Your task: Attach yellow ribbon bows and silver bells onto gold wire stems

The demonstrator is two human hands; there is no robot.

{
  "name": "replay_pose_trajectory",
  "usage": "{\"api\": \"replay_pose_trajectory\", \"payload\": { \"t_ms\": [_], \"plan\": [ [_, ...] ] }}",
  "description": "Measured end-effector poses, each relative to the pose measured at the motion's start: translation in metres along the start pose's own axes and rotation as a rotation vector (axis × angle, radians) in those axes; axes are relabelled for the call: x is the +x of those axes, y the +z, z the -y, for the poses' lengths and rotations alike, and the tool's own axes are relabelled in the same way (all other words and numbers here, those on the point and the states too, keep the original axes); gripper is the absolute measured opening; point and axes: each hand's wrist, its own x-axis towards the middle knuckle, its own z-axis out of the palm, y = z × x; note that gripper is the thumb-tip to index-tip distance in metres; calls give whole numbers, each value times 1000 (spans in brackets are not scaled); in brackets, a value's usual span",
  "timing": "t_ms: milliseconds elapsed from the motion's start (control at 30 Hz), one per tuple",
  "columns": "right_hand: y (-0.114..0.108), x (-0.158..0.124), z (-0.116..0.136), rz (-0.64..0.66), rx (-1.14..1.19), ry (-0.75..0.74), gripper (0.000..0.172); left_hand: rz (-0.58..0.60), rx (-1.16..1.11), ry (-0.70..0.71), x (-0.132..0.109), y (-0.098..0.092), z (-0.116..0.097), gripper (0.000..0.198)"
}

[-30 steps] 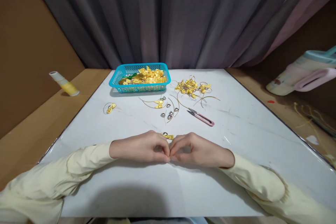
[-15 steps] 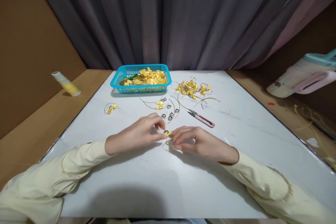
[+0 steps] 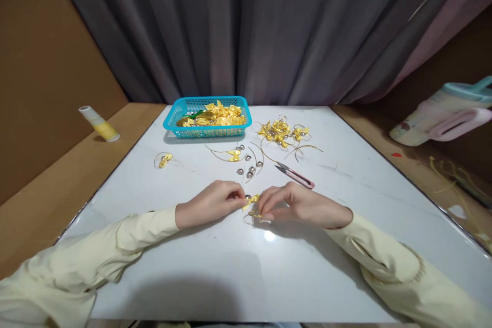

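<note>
My left hand (image 3: 213, 203) and my right hand (image 3: 298, 206) meet at the middle of the white table (image 3: 346, 215). Both pinch a small yellow ribbon bow (image 3: 252, 199) with a thin gold cord loop below it. The fingers of each hand are closed around the bow and cord. Just beyond the hands lie loose silver bells (image 3: 249, 169) and another yellow bow on a gold cord (image 3: 233, 155).
A blue basket (image 3: 207, 130) of yellow bows stands at the back. A pile of finished bows (image 3: 281, 131) lies to its right, pink thread snips (image 3: 295, 176) nearer. A single bow (image 3: 164, 160) lies left, a yellow thread spool (image 3: 99, 123) far left, a pink jug (image 3: 446, 113) right.
Both hands moved away from me toward the bells, then settled slightly back and right. The bow stayed pinched between them and the gold cord loop now shows beneath it.
</note>
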Motion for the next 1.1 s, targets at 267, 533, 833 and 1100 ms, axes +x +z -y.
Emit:
{"api": "replay_pose_trajectory", "payload": {
  "t_ms": [267,533,833,1100],
  "plan": [
    [1,-1,2,-81,-78,44,12,77,-126,254,-1,-1,-2,15],
    [4,3,-9,-134,-50,13,13,91,-83,329,-2,-1,0,17],
    [4,3,-7,-93,9,15,12,97,-93,321,-2,-2,0,18],
    [4,3,-10,-162,42,29,15,-60,-340,-20,-3,4,0,36]
  ]
}}
